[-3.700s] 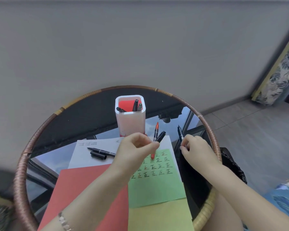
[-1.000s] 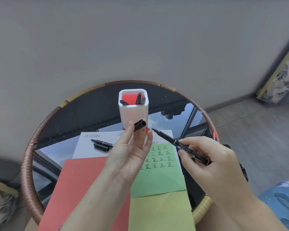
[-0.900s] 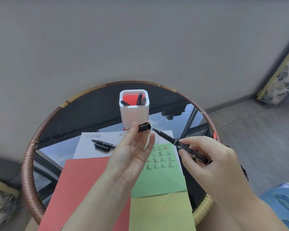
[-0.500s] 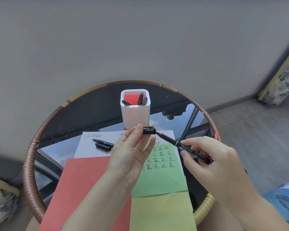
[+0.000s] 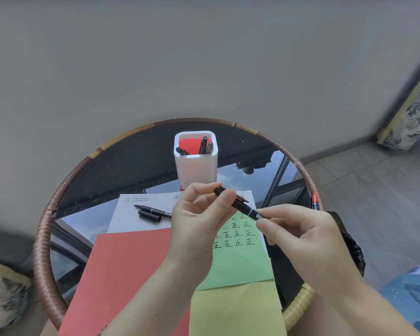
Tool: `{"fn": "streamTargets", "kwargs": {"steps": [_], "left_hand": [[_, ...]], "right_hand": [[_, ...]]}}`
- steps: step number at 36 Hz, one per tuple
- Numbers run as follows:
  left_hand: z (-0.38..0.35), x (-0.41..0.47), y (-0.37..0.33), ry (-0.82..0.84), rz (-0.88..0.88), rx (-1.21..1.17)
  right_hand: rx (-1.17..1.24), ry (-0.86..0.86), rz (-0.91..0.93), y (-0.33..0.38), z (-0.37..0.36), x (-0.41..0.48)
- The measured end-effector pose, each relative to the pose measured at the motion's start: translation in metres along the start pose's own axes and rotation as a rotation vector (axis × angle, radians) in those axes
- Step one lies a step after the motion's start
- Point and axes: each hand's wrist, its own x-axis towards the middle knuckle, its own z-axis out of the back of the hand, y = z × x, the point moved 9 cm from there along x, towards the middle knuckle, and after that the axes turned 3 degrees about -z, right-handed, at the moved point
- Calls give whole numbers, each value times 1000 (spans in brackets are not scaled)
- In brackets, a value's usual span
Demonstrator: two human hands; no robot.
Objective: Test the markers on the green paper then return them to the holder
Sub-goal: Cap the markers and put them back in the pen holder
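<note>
A black marker [image 5: 243, 206] is held in the air between both hands, above the green paper [image 5: 240, 260]. My left hand [image 5: 199, 214] pinches its capped far end. My right hand [image 5: 298, 236] grips the barrel's near end. The green paper carries rows of written characters, black and red. The white holder [image 5: 196, 170] stands at the back of the round table with three markers inside. An uncapped black marker [image 5: 153, 210] and its loose cap [image 5: 149, 217] lie on the white sheet [image 5: 131, 214]. A red marker [image 5: 314, 201] lies at the table's right rim.
A red sheet [image 5: 121, 275] and a yellow-green sheet [image 5: 235, 311] lie near me on the glass table with its woven rim [image 5: 44, 238]. A grey wall rises behind. Tiled floor and a patterned cushion [image 5: 412, 117] are at the right.
My left hand brought the black cap to the marker's tip and pushed it on; the cap now sits on the marker. My right hand kept holding the barrel.
</note>
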Motion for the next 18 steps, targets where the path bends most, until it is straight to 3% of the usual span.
{"fn": "streamTargets", "kwargs": {"steps": [4, 6, 8, 11, 14, 16, 18], "left_hand": [[-17, 0, -4, 189, -18, -87], [-23, 0, -7, 218, -40, -84], [-16, 3, -5, 101, -71, 1], [4, 3, 5, -105, -75, 189], [15, -3, 8, -209, -110, 277], [20, -6, 1, -257, -170, 294], [25, -7, -4, -294, -215, 307]], "right_hand": [[498, 433, -604, -40, -28, -8], [663, 556, -699, -44, -40, -15], [636, 492, -685, -48, -39, -11], [144, 274, -428, -49, -16, 5], [-370, 64, -227, -57, 17, 15], [-637, -110, -175, -63, 43, 18], [-837, -179, -219, -77, 61, 22]]}}
